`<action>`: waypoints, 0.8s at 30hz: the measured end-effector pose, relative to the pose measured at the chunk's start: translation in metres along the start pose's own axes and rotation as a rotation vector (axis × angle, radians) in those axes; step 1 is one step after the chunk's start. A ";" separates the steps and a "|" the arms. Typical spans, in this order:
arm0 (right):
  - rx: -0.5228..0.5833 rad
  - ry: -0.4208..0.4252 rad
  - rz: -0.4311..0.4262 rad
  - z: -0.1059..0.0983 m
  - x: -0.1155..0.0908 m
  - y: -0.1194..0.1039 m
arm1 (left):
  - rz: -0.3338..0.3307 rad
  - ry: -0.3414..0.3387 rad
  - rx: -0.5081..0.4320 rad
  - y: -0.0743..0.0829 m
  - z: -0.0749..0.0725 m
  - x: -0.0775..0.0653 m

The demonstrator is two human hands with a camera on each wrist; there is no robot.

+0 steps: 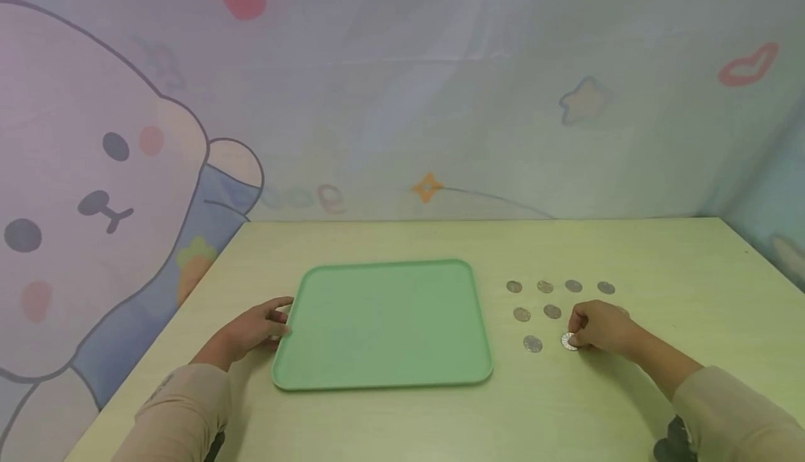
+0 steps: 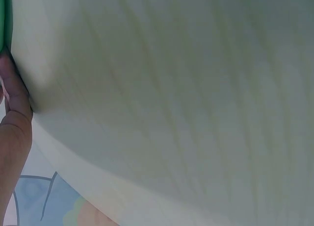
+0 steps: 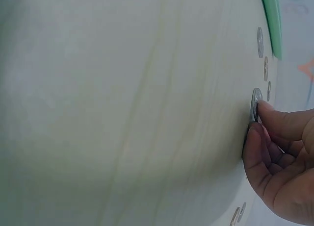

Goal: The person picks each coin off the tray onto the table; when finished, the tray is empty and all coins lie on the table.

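Observation:
My left hand is at the left edge of a light green tray, its fingertips right at the rim. In the left wrist view, a finger meets the tray's green edge. Right of the tray, my right hand pinches a silver coin between thumb and fingertip, close over the table. The right wrist view shows this coin seen nearly edge-on, partly covered by the fingers. Several more coins lie flat nearby, including one just to its left.
Along the back of the coin group is a row with a coin near its middle. The pale yellow table meets a patterned cloth backdrop behind. A dark object shows under my right sleeve.

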State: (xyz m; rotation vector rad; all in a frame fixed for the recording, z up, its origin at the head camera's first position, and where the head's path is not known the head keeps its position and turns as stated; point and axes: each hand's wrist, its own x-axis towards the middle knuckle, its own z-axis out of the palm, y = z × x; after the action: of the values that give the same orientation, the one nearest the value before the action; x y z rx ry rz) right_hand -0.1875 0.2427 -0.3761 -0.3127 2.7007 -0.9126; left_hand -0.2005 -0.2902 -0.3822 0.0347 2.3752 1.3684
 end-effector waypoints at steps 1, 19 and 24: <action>-0.007 0.003 -0.002 0.000 0.000 0.000 | 0.000 0.000 0.002 0.000 0.000 0.000; 0.070 -0.064 0.008 -0.013 -0.008 0.000 | -0.018 -0.001 0.075 0.008 -0.001 -0.003; -0.072 0.041 -0.075 -0.033 -0.012 0.005 | 0.037 0.094 0.427 0.027 0.001 0.002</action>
State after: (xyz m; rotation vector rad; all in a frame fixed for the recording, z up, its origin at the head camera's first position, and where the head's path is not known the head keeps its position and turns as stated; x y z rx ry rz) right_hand -0.1874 0.2688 -0.3522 -0.4174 2.7806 -0.8527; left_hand -0.2065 -0.2748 -0.3608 0.1356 2.7160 0.8704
